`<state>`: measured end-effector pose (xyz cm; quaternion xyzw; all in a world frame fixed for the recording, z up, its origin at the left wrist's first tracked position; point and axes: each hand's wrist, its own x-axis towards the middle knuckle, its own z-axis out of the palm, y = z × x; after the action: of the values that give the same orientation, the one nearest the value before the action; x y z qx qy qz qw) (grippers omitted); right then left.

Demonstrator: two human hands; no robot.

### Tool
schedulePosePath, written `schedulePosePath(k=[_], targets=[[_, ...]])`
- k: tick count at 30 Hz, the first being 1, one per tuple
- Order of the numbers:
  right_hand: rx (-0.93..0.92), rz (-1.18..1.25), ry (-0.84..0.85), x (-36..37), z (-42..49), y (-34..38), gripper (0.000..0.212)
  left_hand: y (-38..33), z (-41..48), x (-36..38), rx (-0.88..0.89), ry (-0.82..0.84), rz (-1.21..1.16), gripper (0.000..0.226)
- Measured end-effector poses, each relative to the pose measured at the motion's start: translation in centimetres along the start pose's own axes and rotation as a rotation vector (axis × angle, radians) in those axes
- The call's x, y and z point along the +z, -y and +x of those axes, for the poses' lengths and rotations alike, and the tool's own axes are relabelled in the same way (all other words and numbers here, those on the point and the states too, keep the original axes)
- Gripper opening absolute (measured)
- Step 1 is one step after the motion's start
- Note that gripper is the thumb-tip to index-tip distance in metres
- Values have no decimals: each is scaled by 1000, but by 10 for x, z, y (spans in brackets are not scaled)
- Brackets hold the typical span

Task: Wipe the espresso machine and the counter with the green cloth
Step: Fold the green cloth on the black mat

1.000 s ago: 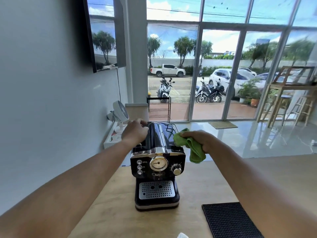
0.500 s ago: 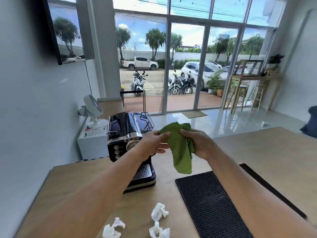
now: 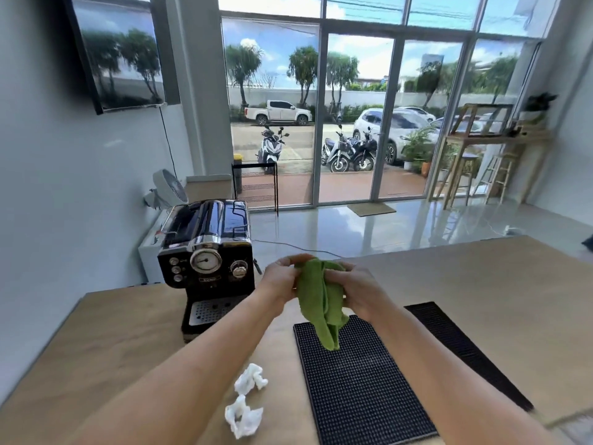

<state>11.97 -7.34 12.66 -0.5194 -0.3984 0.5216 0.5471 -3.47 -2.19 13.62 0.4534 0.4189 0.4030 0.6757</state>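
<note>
The left forearm covers the 5 o'clock corner of the espresso machine, and the lettering under its gauge is too small to read. The green cloth hides some fingertips of the left hand and right hand. At 6 o'clock the black mat runs off the bottom edge.

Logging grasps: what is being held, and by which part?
The left hand and right hand grip the green cloth by its upper end; the rest hangs.
</note>
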Motion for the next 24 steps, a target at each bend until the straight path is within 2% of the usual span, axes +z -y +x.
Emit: schedulePosePath(k=[3,6,7,9,10,13,16,21,24], targets=[[18,-37,-62,-18,-7,-13,21,17,-11,29,-71,36,15,28],[39,49,-50,-33,-13,-28,21,36,-18,49,-90,87,72,32],[50,65,-47,-37,-16,-32,16,42,-19,53,-79,86,124,40],[64,67,-48,-44,-22,-41,9,60,-20,57,-77,48,211,70],[77,70,-45,-47,-24,-44,8,67,-21,59,-88,27,230,72],[172,107,-27,-56,-31,-55,13,78,-32,59,-91,-19,262,46],[214,-15,-25,-65,-34,-67,21,89,-38,48,-73,-127,395,46],[98,-291,-81,-77,-37,-83,5,110,-49,25,-54,-271,468,46],[40,-408,-139,-84,-37,-89,4,115,-53,20,-10,-308,465,48]])
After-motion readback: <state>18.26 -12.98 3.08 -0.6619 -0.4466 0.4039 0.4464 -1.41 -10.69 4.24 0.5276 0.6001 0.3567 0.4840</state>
